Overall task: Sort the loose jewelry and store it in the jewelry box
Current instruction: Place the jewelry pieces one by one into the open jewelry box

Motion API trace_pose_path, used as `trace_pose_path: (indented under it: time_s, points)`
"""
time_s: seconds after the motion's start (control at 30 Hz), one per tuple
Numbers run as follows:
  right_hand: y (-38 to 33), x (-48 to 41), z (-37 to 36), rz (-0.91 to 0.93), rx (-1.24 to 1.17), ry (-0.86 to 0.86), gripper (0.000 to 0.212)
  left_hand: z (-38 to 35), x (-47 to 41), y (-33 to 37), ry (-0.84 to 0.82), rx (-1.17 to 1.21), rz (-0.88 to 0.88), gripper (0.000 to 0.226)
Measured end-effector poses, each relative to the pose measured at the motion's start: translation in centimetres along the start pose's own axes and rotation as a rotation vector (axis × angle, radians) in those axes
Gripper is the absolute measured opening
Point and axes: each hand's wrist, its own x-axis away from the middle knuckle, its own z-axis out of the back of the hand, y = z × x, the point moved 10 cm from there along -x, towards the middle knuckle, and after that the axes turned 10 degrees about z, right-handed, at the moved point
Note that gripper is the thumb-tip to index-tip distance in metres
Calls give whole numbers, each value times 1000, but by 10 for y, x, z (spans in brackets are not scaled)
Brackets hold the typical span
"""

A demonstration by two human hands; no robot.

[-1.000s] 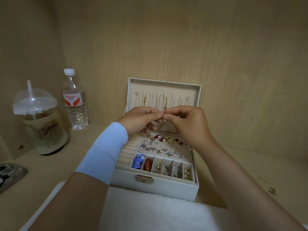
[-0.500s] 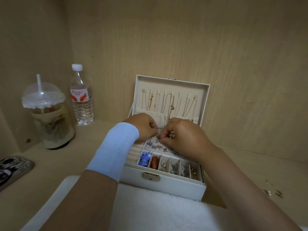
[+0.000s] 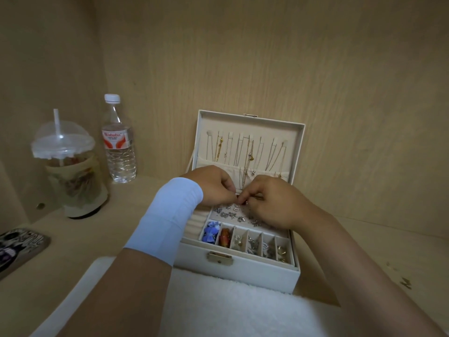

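Open jewelry box (image 3: 239, 272) on the counter (image 3: 359, 249), with a white towel (image 3: 230, 310) against its front. Left hand (image 3: 213, 186) and right hand (image 3: 274, 206) meet over the rear panel, each grip narrow, pinching one small piece (image 3: 242, 201), too small to identify. Necklaces (image 3: 245, 152) hang in the raised lid.
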Motion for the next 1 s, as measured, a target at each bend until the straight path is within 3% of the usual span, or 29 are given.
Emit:
trace_pose_path:
  time_s: [0.13, 0.37, 0.6, 0.83, 1.0]
  points:
    - [-2, 1, -2, 15, 75, -16, 25, -7, -2, 0, -30, -38, 6, 20]
    - [8, 7, 22, -10, -82, 125, 21, 2, 2, 7, 28, 11, -20, 13]
    - [50, 68, 65, -73, -89, 138, 18, -14, 35, 84, 148, 71, -260, 11]
    - [117, 157, 93, -228, -48, 16, 16, -97, 58, 173, 16, -10, -403, 14]
    - [149, 197, 85, -305, -64, -118, 29, -162, 63, 211, -145, -19, -380, 13]
